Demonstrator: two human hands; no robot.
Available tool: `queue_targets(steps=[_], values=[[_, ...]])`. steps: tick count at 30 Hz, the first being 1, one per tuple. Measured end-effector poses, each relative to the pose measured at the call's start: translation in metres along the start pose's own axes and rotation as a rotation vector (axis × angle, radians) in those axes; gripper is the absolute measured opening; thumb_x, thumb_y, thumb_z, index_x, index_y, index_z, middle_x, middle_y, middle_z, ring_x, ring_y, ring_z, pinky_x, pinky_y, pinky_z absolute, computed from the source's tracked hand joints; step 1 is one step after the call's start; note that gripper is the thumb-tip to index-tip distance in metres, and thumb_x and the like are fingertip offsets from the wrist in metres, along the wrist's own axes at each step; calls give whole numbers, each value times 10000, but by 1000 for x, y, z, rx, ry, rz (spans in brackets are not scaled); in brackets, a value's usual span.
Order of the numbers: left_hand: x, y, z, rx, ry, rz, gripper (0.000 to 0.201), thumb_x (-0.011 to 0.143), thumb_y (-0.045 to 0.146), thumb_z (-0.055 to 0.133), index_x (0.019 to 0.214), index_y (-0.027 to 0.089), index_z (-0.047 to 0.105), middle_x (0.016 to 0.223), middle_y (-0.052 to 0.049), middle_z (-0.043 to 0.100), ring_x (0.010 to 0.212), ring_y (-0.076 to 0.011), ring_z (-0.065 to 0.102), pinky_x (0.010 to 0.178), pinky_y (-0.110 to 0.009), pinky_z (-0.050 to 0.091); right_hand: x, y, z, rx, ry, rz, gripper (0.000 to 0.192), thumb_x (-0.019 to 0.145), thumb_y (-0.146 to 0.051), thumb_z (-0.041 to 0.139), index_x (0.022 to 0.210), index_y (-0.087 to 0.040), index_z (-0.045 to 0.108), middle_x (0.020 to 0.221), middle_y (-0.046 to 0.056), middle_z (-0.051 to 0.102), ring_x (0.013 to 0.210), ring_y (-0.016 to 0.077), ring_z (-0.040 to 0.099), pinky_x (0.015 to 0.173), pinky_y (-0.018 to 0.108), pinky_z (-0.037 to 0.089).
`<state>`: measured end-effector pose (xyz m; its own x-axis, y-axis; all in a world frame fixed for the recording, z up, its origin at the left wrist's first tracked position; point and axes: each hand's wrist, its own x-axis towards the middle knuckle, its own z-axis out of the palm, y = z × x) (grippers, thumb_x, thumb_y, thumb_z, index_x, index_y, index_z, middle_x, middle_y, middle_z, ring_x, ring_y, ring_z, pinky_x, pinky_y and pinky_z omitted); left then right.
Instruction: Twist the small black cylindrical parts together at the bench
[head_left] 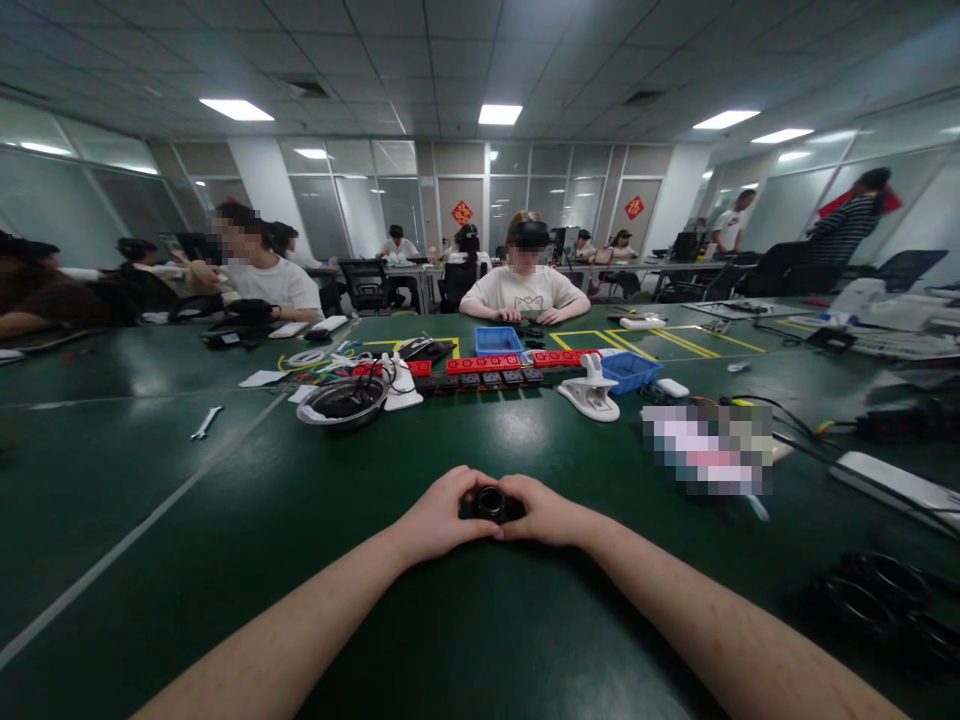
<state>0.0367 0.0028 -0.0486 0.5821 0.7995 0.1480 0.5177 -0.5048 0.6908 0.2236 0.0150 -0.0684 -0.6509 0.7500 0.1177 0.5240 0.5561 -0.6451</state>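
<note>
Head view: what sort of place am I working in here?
Likely an open-plan office used as an assembly workshop: a long green worktable, rows of red and black parts with blue bins, and seated co-workers. Both hands hold a small black part.

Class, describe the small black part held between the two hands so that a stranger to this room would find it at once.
Start at the big green table and follow the two bare forearms from the near edge to where the left hand and right hand meet. Pinched between them is a small black round part with a ring-shaped face. Unlike everything else on the table, it is gripped by both hands.
</note>
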Motion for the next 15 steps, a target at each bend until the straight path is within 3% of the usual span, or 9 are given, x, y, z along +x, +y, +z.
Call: queue_targets(steps=[10, 15], values=[[2, 0, -3, -20, -27, -5, 392, 616, 371, 657, 956, 221, 531, 873, -14, 493, 760, -165, 464, 618, -246, 371, 1, 1, 1, 28, -4, -4, 334, 619, -261, 682, 909, -150, 555, 820, 3, 533, 745, 155, 491, 644, 234, 361], [2, 0, -2, -14, -22, 8, 392, 596, 346, 678, 938, 227, 528, 863, -4, 494, 755, -161, 466, 622, -247, 374, 1, 0, 3, 27, 15, 62, 351, 583, -311, 698, 846, -147, 533, 788, -2, 530, 697, 144, 487, 582, 219, 349]])
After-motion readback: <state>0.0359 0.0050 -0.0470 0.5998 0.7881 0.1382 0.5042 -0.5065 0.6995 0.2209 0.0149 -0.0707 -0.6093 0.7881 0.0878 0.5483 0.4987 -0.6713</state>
